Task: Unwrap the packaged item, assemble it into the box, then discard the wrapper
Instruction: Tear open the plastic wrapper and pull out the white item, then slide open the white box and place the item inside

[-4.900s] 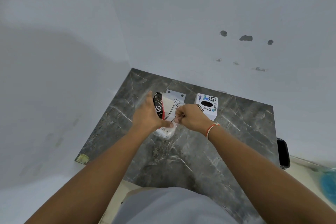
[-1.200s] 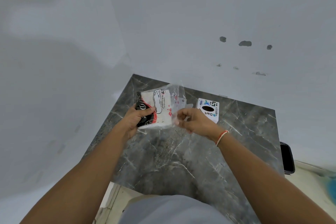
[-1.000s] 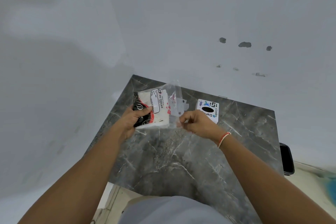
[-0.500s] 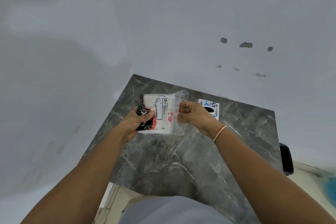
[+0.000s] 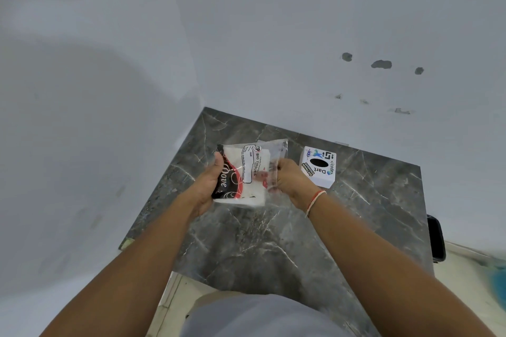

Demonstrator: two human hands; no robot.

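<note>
My left hand [image 5: 208, 186] grips the tissues [image 5: 247, 175], my right hand [image 5: 290, 179] pinches the wrapper [image 5: 275, 156]; I should pull rightward steadily, holding the stack flat.

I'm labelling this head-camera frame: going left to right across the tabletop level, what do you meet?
left hand → tissue pack → clear wrapper end → right hand → white tissue box → black phone at the table's right edge.
</note>
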